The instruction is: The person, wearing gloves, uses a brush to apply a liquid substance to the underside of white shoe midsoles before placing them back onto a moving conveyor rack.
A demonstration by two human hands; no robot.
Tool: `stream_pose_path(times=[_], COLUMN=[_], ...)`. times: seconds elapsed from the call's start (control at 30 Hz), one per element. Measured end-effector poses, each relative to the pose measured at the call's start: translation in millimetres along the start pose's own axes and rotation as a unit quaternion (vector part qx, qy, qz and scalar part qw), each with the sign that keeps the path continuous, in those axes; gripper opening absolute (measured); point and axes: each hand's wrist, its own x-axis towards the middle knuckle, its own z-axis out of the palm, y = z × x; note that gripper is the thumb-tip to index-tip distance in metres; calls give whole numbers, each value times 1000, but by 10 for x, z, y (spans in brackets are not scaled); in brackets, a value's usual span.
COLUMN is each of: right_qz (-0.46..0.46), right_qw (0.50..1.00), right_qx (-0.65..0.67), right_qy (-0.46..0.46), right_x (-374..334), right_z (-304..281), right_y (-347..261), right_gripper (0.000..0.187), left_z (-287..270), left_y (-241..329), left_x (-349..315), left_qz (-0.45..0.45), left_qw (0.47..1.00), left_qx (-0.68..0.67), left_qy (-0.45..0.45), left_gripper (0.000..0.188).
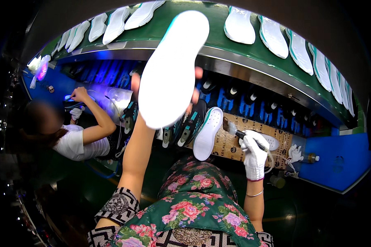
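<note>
My bare left hand holds up a white shoe sole (173,70) from beneath. The sole hides most of that hand; fingertips of my left hand (196,96) curl past its edge. In a white knitted glove, my right hand (254,155) grips a brush (235,131) by its black handle, with the pale bristles pointing left. A thin, clear tube hangs by the glove. Between my hands, a white sole with small holes (208,133) lies tilted beside black-and-teal shoes (192,126). Another white sole (271,142) lies partly behind my right hand on brown printed cardboard (245,123).
Across the far side runs a green belt (216,39) with a metal edge (235,66) and several white soles. Below it, blue racks (245,108) hold dark shoes. A co-worker (80,138) handles a shoe at left. A bottle (312,158) stands by the blue panel (338,160).
</note>
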Motion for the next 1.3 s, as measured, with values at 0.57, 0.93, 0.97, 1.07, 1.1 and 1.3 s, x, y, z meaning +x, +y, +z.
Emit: stream_pose_path(times=[0.57,0.93,0.97,1.07,1.1,1.3], right_qz=[70,77,73,87,85,62], right_qw=[992,989,990,991,992,984], right_qx=[53,26,19,19,22,96], right_qy=[87,122,116,101,94,134], right_x=[-12,-27,-35,12,42,265], right_z=[-313,-479,-517,-472,-456,-507], right_y=[614,677,675,696,701,511], right_gripper=[22,26,27,30,30,25], left_z=[-1191,-907,-875,-1171,-1263,-868], left_y=[674,1290,1482,2172,2384,1992], left_x=[919,926,764,240,96,-165], left_qz=[107,166,132,134,106,265], left_qw=[339,269,210,140,136,351], left_qx=[864,869,872,886,884,829], left_qy=[358,380,421,422,436,344], left_gripper=[94,33,31,28,30,26])
